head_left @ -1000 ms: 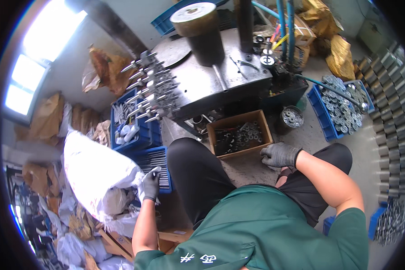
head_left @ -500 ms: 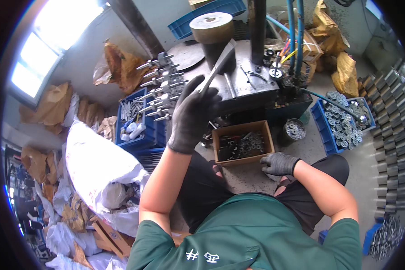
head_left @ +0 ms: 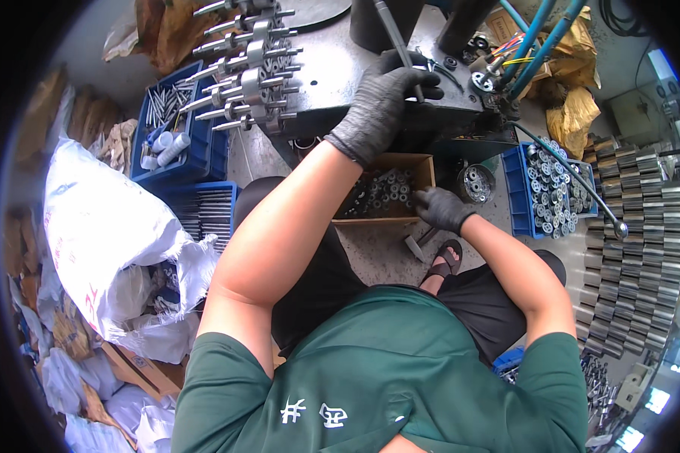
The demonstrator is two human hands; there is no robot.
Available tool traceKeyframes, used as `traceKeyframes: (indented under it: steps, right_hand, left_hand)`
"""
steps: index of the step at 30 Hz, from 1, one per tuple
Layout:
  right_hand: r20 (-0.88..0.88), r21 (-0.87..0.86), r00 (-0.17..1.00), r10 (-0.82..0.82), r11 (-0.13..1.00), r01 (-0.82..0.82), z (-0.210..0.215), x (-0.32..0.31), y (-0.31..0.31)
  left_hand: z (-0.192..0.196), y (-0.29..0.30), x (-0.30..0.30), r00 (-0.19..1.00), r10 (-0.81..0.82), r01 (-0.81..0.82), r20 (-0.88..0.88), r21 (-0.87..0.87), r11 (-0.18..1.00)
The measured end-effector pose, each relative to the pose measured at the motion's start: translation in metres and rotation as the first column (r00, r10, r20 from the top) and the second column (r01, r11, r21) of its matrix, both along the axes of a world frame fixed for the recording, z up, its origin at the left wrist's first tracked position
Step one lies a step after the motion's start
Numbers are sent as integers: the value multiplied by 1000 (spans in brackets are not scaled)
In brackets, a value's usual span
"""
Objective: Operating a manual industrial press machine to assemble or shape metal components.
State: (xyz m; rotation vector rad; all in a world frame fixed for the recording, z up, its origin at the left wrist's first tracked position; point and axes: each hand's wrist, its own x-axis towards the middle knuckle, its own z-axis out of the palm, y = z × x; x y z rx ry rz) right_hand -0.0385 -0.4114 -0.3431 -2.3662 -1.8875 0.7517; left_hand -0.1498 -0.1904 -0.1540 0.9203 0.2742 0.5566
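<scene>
My left hand [head_left: 378, 106], in a dark grey glove, is closed round a long metal rod [head_left: 393, 34] that slants up over the steel bench top [head_left: 329, 68]. A pair of pliers [head_left: 444, 69] lies on the bench just right of its fingers. My right hand [head_left: 442, 210], also gloved, is at the right edge of a cardboard box [head_left: 381, 221] with small round metal parts in it. Its fingers are curled, and whatever they hold is hidden. Below that hand a hammer [head_left: 415, 248] lies on the floor.
Shafts with round parts [head_left: 253, 79] stand in rows at the bench's left end. Blue crates [head_left: 517, 189] of metal parts sit on both sides. Stacked metal cylinders [head_left: 627, 257] line the right. A white sack [head_left: 91, 234] bulges at left. Blue hoses [head_left: 540, 45] hang at the bench's right.
The view has shifted, with the bench now higher in it. My left hand has reached farther out over the bench's front edge with the rod. My right hand stays by the box.
</scene>
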Motion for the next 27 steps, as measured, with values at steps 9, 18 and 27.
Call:
traceKeyframes:
  steps: [9,18,27]
  right_hand:
    - [-53,-404,994,98,908,-111,-141,18,49]
    - [-183,-372,975,128,909,-189,-120,-10,98]
    - [-165,-270,976,143,945,-184,-50,-26,102]
  left_hand:
    - [-10,-10,14,991,-34,34,-128,3,999]
    - [-23,-14,16,993,-46,50,-112,27,998]
    - [-22,-27,4,988,-111,109,-106,-27,994]
